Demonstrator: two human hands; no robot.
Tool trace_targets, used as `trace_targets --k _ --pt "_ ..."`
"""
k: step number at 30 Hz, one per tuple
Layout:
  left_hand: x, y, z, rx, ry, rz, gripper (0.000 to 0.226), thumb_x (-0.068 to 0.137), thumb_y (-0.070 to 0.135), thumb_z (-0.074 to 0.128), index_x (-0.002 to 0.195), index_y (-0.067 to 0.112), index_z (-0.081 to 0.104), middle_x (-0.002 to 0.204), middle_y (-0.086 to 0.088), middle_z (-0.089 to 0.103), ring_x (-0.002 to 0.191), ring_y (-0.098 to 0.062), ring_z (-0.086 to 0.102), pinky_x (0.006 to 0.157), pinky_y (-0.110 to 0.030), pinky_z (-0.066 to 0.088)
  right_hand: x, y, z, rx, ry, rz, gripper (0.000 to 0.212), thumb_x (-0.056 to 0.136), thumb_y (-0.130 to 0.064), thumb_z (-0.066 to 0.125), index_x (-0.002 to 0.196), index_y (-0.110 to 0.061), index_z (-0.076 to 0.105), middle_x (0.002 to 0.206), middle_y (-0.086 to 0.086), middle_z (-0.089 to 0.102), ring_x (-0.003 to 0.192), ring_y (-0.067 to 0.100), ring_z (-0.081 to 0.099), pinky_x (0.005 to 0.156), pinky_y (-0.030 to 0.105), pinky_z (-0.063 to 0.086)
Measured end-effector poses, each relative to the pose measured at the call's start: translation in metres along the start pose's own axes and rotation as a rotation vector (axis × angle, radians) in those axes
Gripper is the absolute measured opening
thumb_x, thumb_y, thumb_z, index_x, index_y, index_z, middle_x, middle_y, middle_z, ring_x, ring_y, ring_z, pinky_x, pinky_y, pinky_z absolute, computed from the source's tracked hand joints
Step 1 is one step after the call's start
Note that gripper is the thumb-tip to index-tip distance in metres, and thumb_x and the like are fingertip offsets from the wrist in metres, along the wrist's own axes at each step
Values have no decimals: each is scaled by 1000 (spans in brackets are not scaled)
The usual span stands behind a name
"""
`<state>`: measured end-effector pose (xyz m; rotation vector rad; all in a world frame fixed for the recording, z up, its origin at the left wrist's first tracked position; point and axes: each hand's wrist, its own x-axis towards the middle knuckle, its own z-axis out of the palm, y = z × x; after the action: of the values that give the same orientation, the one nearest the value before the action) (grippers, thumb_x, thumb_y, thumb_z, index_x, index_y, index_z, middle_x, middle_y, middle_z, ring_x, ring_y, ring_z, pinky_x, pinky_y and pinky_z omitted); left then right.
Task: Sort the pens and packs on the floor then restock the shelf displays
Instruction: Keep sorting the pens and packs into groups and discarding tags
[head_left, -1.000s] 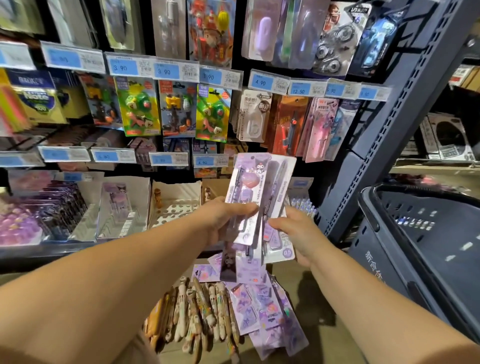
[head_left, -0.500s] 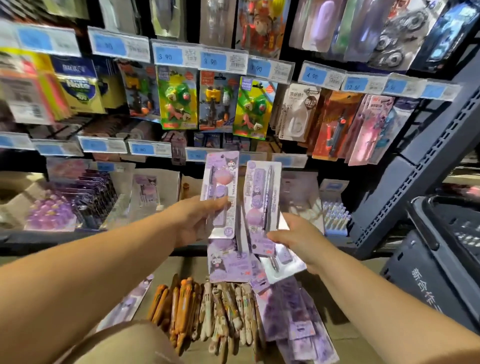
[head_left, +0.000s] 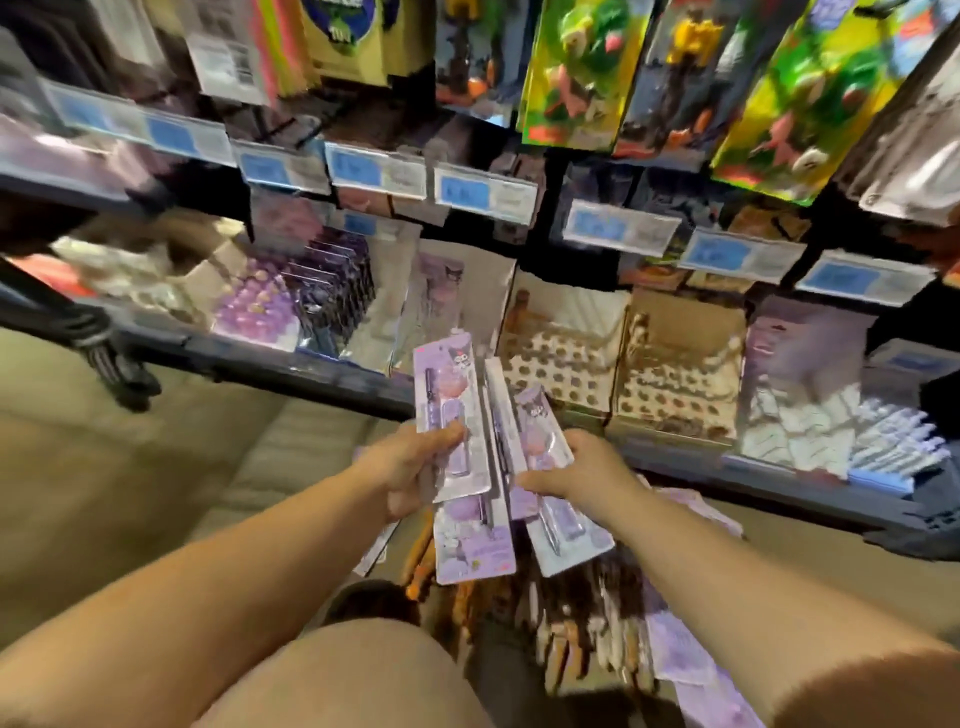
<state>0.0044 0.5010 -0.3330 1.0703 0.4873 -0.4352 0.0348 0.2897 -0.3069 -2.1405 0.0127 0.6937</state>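
Purple packs (head_left: 452, 395) fill left hand (head_left: 410, 467) and right hand (head_left: 576, 473) near shelf edge (head_left: 291, 370).

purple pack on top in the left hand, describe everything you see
The purple pack is a flat lilac card with a clear blister, a cartoon character top right, a dark pen down its left side and a pink round piece beside it. It stands nearly upright before the shelf edge. The left hand grips its lower part, thumb on front; other packs overlap it.
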Motion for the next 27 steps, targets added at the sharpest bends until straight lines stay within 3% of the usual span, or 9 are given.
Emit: trace_targets --k 2,4,7,10,13,17,22,25,27 --pt "5 -11 -16 -72 25 -31 25 101 9 47 119 -2 60 89 -11 73 73 -18 72 62 -26 59 17 4 18 7 8 24 48 75 -30 83 114 -15 59 106 4 64 98 25 62 82 38 52" --pt "11 -18 -34 -73 117 -73 30 100 13 49 123 -3 59 95 -12 71 76 -18 69 67 -26 58 29 6 34 46 -10 29 38 80 -22 78 113 -14 62 109 5 67 101 25 63 91 39 51" --pt "24 -21 -61 -104 299 -99 16 98 12 56 103 3 68 58 1 66 45 -2 58 44 -11 46 43 7 54 107 -70 45 15 81 -11 66 93 -19 66 91 1 70 91 21 67 84 27 53" --pt "26 -29 -71 -51 352 -151 7 94 11 60 88 9 61 46 2 60 34 -7 55 36 -18 47 61 13 74 72 -92 96 22 80 -14 56 100 -20 63 102 8 69 97 26 65 84 34 52" --pt "32 -35 -77 -1 384 -175 23 94 6 61 73 9 53 35 5 47 25 -4 42 28 -12 34 86 25 90 -20 -136 145 32 77 -24 57 108 -18 62 103 9 68 93 24 65 84 39 56" --pt "43 -40 -93 -77 432 -247 14 95 -3 54 83 0 57 37 1 53 27 -3 47 27 -10 32 104 26 101 -120 -131 225 28 88 -18 63 113 -19 53 108 8 62 92 21 58 64 26 45" --pt "62 -56 -118 21 477 -283 16 91 -4 61 77 3 56 40 -1 52 28 -9 47 30 -15 36 127 41 126 -141 -128 296 17 89 -20 65 93 -28 50 92 2 56 79 20 53 53 25 36" --pt "71 -63 -125 19 472 -252 5 91 -5 60 90 0 61 63 -12 69 49 -21 65 43 -30 53 134 42 142 -94 -112 338 10 89 -21 61 96 -26 56 95 2 63 88 22 60 68 30 52" --pt "79 -65 -124 8 481 -239 8 94 -6 54 95 -4 62 77 -22 71 61 -26 69 54 -38 57 140 42 152 6 -138 404 19 89 -10 53 99 -25 58 95 5 64 94 26 64 81 40 57"
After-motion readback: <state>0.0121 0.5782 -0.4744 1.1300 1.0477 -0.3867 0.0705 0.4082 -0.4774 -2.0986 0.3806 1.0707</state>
